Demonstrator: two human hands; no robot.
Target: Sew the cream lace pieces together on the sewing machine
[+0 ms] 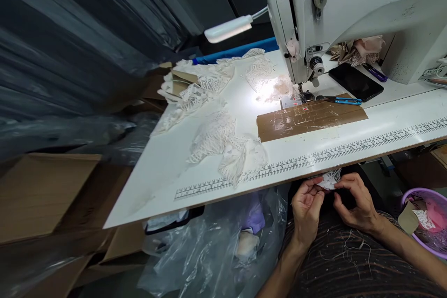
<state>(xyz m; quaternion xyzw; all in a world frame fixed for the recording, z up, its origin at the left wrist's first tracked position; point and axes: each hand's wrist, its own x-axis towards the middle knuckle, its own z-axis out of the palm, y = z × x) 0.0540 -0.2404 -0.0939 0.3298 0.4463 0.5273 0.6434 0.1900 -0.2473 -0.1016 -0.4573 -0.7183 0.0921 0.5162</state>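
Below the table's front edge, over the lap, a small piece of white lace fabric (330, 179) stretches between both hands. My left hand (307, 205) pinches its left side, fingers closed. On its right side the fingertips of my right hand (358, 202) grip the lace, thumb set lower. Above stands a white sewing machine (370, 4), its needle area beside a brown taped strip (296, 121). White lace pieces (226, 142) lie on the tabletop left of that strip. Blue thread snips (340, 100) rest near the presser foot.
A black phone (356, 81) lies under the machine arm. A lamp (228, 29) hangs behind the table (146, 195), whose front edge carries a printed ruler (314, 156). Cardboard boxes (45, 195) stand left, a plastic bag (216, 247) below, a purple basket (428, 193) at right.
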